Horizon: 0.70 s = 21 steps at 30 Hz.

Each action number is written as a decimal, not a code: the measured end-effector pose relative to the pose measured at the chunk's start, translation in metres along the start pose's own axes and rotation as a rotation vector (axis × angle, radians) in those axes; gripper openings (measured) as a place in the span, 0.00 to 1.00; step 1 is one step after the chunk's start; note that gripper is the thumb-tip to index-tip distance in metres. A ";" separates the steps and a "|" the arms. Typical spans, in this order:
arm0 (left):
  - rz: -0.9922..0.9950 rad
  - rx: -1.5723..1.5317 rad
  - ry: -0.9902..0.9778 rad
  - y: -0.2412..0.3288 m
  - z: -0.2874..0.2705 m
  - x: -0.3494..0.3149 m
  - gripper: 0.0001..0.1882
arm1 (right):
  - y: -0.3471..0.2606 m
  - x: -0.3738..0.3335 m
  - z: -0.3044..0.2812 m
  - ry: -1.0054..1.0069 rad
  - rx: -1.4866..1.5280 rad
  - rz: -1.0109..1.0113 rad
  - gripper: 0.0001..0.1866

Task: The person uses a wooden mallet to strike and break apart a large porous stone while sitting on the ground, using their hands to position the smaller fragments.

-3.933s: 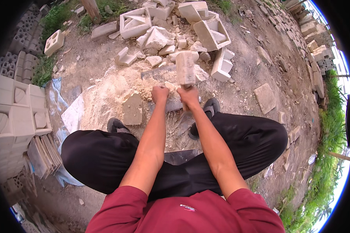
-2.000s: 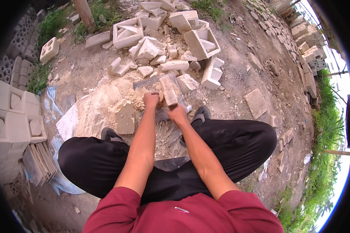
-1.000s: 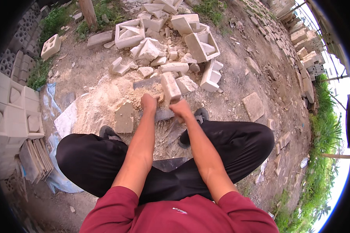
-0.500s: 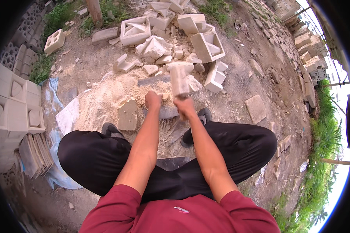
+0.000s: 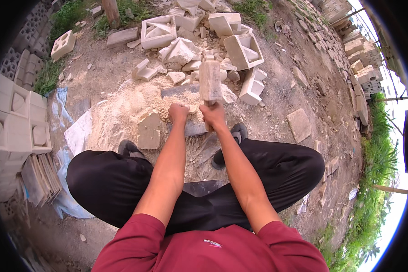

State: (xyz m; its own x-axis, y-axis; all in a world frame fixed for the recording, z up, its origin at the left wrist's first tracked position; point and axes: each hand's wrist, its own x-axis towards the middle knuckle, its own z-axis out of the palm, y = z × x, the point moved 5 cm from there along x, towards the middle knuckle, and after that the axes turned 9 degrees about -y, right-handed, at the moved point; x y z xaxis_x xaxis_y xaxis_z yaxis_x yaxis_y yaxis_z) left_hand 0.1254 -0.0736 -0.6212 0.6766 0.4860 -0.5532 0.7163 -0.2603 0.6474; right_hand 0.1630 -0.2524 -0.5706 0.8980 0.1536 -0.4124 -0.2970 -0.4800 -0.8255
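Observation:
My right hand is wrapped round the handle of a wooden mallet, whose thick, worn, dusty head points away from me. To its left, my left hand is closed in a fist, knuckles up, above the dusty work spot; whatever it grips is hidden under the fingers. Pale sandy dust is heaped left of that hand. Just beyond it lies a dark flat slab. A rough, flat stone piece stands nearer to me, between my left forearm and left shoe.
Beyond the mallet, broken pale stone chunks and carved blocks form a pile. Finished-looking pale blocks are stacked at the left, above thin leaning slabs. A square slab lies on the dirt at right.
The mallet and my right hand have moved slightly up and away in the picture, and the mallet head shows less blur. My left hand has barely shifted and stays closed.

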 end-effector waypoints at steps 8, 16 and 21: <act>-0.031 -0.005 -0.018 0.020 -0.003 -0.006 0.11 | 0.063 0.001 -0.001 0.014 -0.303 0.127 0.22; -0.031 0.003 0.059 0.000 -0.016 -0.006 0.14 | -0.019 -0.017 0.018 0.071 -0.273 -0.155 0.20; 0.004 0.019 0.020 0.010 -0.014 0.001 0.13 | 0.044 -0.015 0.015 -0.074 -0.202 0.059 0.28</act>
State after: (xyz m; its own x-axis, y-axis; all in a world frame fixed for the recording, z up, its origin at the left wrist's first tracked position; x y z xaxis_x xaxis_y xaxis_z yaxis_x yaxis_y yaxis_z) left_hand 0.1309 -0.0637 -0.6076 0.6761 0.5016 -0.5397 0.7168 -0.2784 0.6393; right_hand 0.1314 -0.2627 -0.6060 0.8525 0.1797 -0.4908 -0.2702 -0.6524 -0.7081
